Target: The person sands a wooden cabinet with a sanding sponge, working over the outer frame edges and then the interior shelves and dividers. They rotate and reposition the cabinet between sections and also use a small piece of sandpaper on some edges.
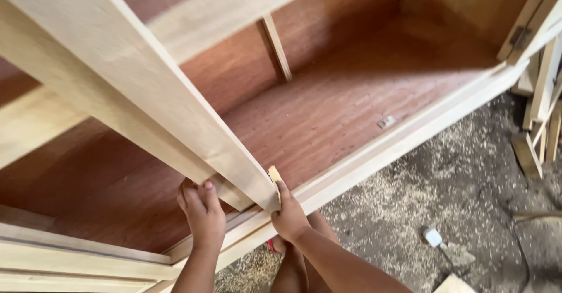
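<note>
hands: two, left [202, 211] and right [288, 216]
cabinet [363, 100]: one
door [134, 82]: one
hinge [518, 36]: one
plug [432, 237]: one

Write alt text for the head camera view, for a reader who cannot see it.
Two bare hands work at the corner of a pale wooden door on an unfinished cabinet: the left hand grips its underside, the right hand presses a small sandpaper piece against it. Sawdust covers the floor.
</note>
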